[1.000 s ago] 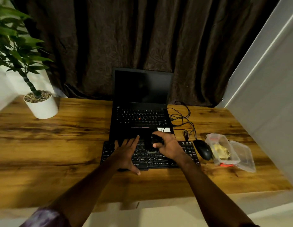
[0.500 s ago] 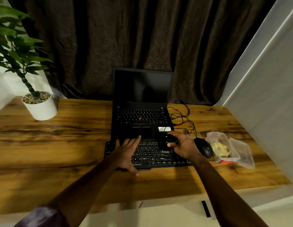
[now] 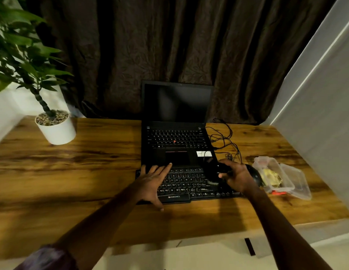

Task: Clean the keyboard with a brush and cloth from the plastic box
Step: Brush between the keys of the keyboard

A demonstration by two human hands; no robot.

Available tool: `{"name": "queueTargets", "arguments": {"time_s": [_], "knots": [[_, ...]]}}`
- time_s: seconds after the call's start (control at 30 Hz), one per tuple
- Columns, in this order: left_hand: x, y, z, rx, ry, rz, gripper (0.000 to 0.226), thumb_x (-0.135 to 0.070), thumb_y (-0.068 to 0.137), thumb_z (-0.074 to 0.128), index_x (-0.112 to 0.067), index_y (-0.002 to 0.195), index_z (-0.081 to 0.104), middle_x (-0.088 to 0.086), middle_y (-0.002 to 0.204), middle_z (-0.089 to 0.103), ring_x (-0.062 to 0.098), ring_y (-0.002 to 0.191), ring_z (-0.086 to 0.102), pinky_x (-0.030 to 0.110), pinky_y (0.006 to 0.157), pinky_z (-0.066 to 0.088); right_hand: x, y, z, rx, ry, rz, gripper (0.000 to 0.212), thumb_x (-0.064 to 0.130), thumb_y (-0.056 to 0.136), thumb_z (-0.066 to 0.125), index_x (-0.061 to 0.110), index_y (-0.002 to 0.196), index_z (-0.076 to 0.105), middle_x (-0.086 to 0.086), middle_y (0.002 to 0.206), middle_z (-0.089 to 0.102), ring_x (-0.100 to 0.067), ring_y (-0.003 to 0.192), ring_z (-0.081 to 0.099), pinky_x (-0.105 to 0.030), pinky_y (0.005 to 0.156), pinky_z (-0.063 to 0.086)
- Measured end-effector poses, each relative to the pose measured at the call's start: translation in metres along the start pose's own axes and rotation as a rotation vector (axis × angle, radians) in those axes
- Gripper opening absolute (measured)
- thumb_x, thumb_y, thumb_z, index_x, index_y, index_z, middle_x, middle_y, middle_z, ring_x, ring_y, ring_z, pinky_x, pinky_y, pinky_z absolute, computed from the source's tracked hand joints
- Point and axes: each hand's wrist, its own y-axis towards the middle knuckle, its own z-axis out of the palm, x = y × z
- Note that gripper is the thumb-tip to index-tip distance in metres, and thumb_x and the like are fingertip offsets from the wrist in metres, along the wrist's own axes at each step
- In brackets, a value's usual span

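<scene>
While the left hand lies flat, grip apart, apparently to steady the keyboard mid-frame, the right hand clamps its grip on a dark brush above the keys.

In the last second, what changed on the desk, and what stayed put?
The right hand, gripping a small dark brush, swept rightward along the black external keyboard toward its right end. The left hand stayed flat on the keyboard's left side; clear plastic box unmoved.

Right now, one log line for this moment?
left hand flat on keyboard | right hand grips brush | cloth in plastic box
</scene>
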Motion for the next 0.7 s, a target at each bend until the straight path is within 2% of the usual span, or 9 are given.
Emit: {"name": "queueTargets", "arguments": {"time_s": [0.1, 0.17, 0.27, 0.37, 0.47, 0.6, 0.63, 0.7], "knots": [[0.005, -0.003, 0.002, -0.013, 0.02, -0.012, 0.161, -0.075, 0.045, 0.082, -0.026, 0.151, -0.029, 0.001, 0.165, 0.003, 0.025, 0.149, 0.006, 0.059, 0.114, 0.004, 0.011, 0.004, 0.015, 0.045, -0.001, -0.013, 0.055, 0.005, 0.084, 0.075, 0.034, 0.129, 0.062, 0.0, 0.122, 0.065, -0.018, 0.111, 0.064, -0.039, 0.091, 0.06], [0.007, -0.005, 0.002, -0.015, 0.029, -0.013, 0.161, -0.075, 0.045, 0.082, -0.026, 0.152, -0.027, 0.0, 0.165, 0.003, 0.024, 0.149, 0.007, 0.058, 0.114, 0.005, 0.019, 0.008, 0.033, 0.095, 0.002, -0.053, 0.055, 0.013, 0.085, 0.075, 0.044, 0.127, 0.06, 0.001, 0.124, 0.062, -0.018, 0.113, 0.063, -0.034, 0.09, 0.06], [0.008, -0.007, 0.001, -0.02, 0.035, -0.01, 0.16, -0.075, 0.046, 0.082, -0.025, 0.152, -0.026, 0.0, 0.165, 0.004, 0.023, 0.149, 0.007, 0.056, 0.114, 0.008, 0.024, 0.013, 0.048, 0.126, 0.011, -0.074, 0.055, 0.02, 0.084, 0.075, 0.053, 0.123, 0.056, -0.004, 0.128, 0.058, -0.018, 0.114, 0.06, -0.039, 0.09, 0.06], [0.014, -0.01, 0.001, -0.025, 0.028, -0.013, 0.159, -0.076, 0.046, 0.081, -0.025, 0.152, -0.026, 0.0, 0.165, 0.005, 0.023, 0.148, 0.008, 0.057, 0.113, 0.009, 0.023, 0.008, 0.038, 0.08, 0.031, -0.052, 0.054, 0.018, 0.085, 0.075, 0.05, 0.124, 0.058, -0.004, 0.128, 0.061, -0.02, 0.114, 0.062, -0.043, 0.089, 0.061], [0.022, -0.014, 0.004, -0.042, 0.02, -0.021, 0.159, -0.078, 0.046, 0.079, -0.024, 0.153, -0.026, -0.001, 0.165, 0.006, 0.023, 0.147, 0.01, 0.058, 0.114, 0.01, 0.017, -0.002, 0.019, 0.007, 0.006, -0.052, 0.056, 0.004, 0.085, 0.074, 0.038, 0.127, 0.06, -0.004, 0.127, 0.065, -0.021, 0.112, 0.065, -0.04, 0.089, 0.06], [0.031, -0.022, 0.006, -0.072, -0.014, -0.035, 0.16, -0.079, 0.044, 0.078, -0.025, 0.153, -0.025, -0.001, 0.164, 0.008, 0.022, 0.146, 0.011, 0.054, 0.112, 0.009, 0.007, -0.006, 0.006, -0.042, -0.027, -0.031, 0.055, -0.002, 0.083, 0.074, 0.032, 0.125, 0.062, -0.006, 0.116, 0.071, -0.025, 0.108, 0.067, -0.043, 0.091, 0.059], [0.032, -0.023, 0.007, -0.079, -0.018, -0.035, 0.159, -0.079, 0.045, 0.078, -0.024, 0.153, -0.024, -0.001, 0.163, 0.008, 0.022, 0.146, 0.011, 0.053, 0.112, 0.009, 0.007, -0.005, 0.007, -0.042, -0.027, -0.031, 0.055, -0.001, 0.083, 0.074, 0.033, 0.125, 0.062, -0.005, 0.115, 0.07, -0.025, 0.107, 0.067, -0.039, 0.089, 0.06], [0.036, -0.026, 0.007, -0.09, -0.024, -0.039, 0.159, -0.08, 0.045, 0.078, -0.024, 0.153, -0.024, -0.001, 0.163, 0.009, 0.023, 0.146, 0.01, 0.054, 0.113, 0.009, 0.016, -0.004, 0.015, -0.002, -0.043, -0.058, 0.055, 0.002, 0.085, 0.074, 0.039, 0.122, 0.059, -0.004, 0.118, 0.067, -0.022, 0.106, 0.066, -0.019, 0.083, 0.057]]}}
